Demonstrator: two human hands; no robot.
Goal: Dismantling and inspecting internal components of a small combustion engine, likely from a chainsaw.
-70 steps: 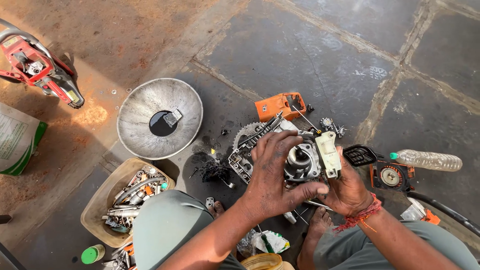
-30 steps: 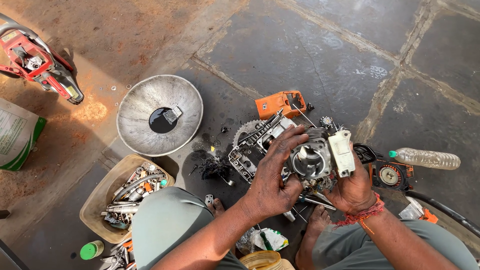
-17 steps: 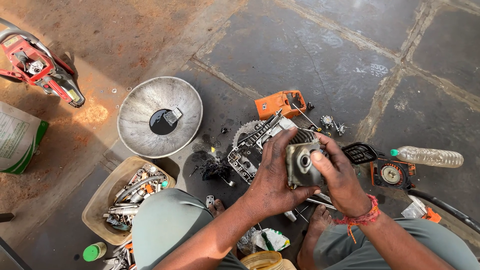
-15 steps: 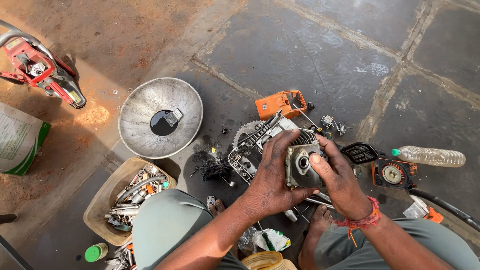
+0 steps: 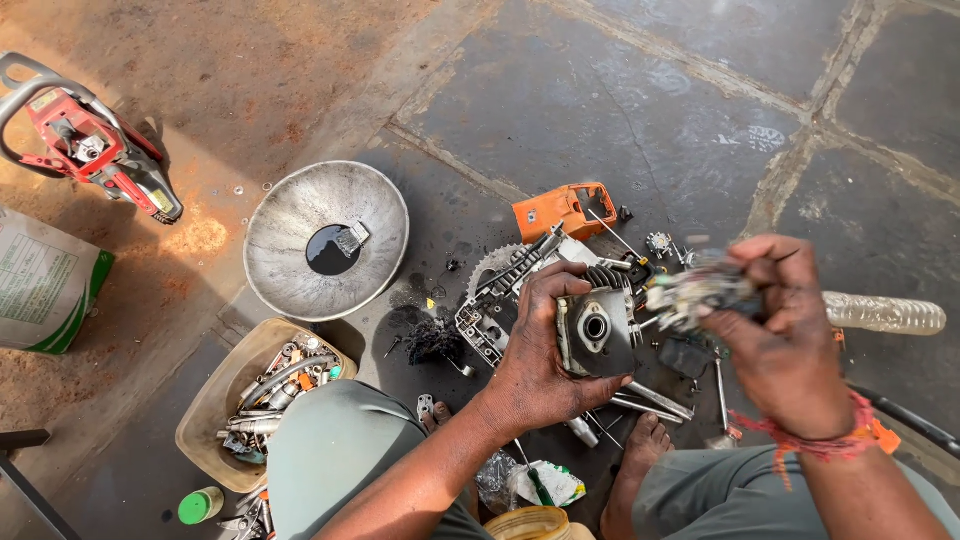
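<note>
The step in hand looks like stripping a small engine: the left hand holds the grey cylinder block up over the floor, and the right hand has a smaller pale part just beside it, to the block's right. The left hand is clamped on the block, thumb across its near edge and fingers wrapped behind, so that the face with the round port looks up at the camera. The right hand is closed round the pale part, fingers curled together; it is blurred, so I cannot tell just how it grips or what kind of part it is. As a judgement, the next move calls for a steady hold on the block and a clear place for the loose part, since the floor below is crowded. Taking the block as landmark: straight behind it lies the opened engine case with a toothed wheel, and beyond that an orange cover. Well to the block's left stands a metal bowl with a pool of dark oil and a small part in it; nearer on that side, by the person's knee, a tan tray holds bolts and springs. Far left of the block lies a red chainsaw, and to the right a clear plastic bottle lies on its side.
</note>
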